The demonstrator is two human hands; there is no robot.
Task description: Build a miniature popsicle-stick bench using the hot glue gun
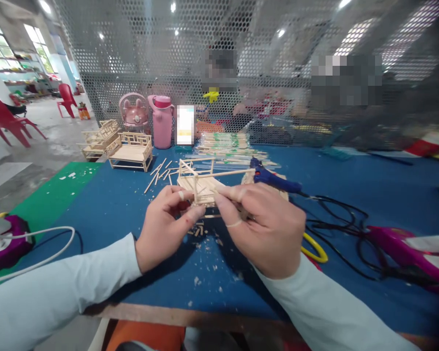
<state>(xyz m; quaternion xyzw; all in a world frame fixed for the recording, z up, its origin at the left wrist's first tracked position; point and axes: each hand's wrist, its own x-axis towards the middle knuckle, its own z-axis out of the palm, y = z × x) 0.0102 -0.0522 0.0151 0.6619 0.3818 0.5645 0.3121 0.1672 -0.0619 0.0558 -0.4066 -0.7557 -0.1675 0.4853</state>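
A small bench frame of pale wooden sticks (205, 187) is raised a little over the blue table, at the middle of the view. My left hand (170, 224) grips its near left corner between thumb and fingers. At its near right side, my right hand (263, 224) is closed in a pinch, thumb against forefinger, on what looks like a thin stick piece, largely hidden by the fingertips. Just behind my right hand lies a blue glue gun (274, 179), its nozzle beside the frame's long top stick.
Loose short sticks (161, 173), a finished small bench (129, 150), a pink bottle (162, 122), a lit phone (185, 126) and bundled sticks (225, 142) stand or lie behind. Black cables (336, 214) and a purple power strip (413, 253) are at right. Mesh rises at the back.
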